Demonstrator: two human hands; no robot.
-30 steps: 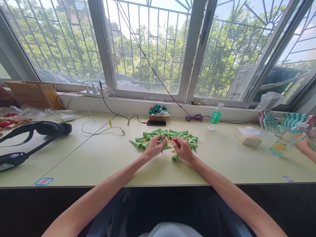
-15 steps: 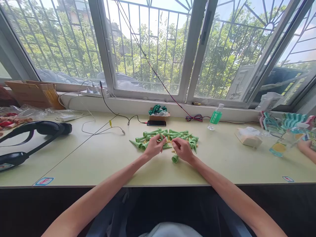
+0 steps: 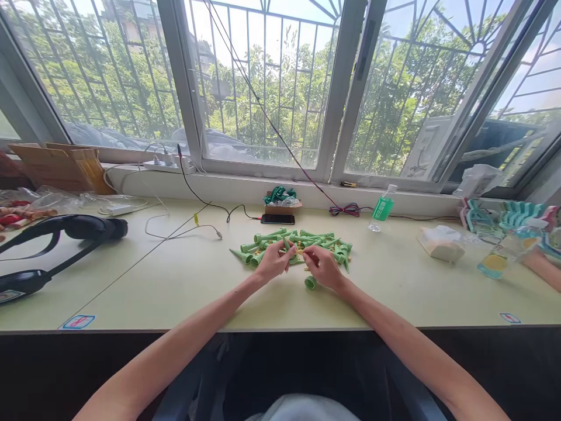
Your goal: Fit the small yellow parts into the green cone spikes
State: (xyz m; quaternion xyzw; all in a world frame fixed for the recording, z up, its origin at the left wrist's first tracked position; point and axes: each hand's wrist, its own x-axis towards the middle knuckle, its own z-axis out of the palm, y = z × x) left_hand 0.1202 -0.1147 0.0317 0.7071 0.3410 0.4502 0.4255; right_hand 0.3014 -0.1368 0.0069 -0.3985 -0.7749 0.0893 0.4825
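Observation:
My left hand (image 3: 272, 263) is closed around a green plastic cone-shaped piece (image 3: 286, 242), whose narrow end points up past the fingers. Close by on the right, my right hand (image 3: 324, 266) is pinched; whatever sits between its fingertips is too small to name. Behind both hands spreads a pile of similar green cone-shaped pieces (image 3: 315, 238), with small yellow bits scattered among them. A single green piece (image 3: 310, 283) lies just below my right hand, its round opening facing me.
A black phone (image 3: 277, 219) lies before a small box (image 3: 283, 209) at the back. A bottle (image 3: 382, 208), tissue pack (image 3: 440, 243) and another drink bottle (image 3: 495, 263) stand to the right, near another person's arm (image 3: 543, 269). A black headset (image 3: 65, 234) and cables lie left.
My right hand has shifted slightly left, nearer my left hand, which stays in place with the green piece. At the far right, the other person's arm has moved.

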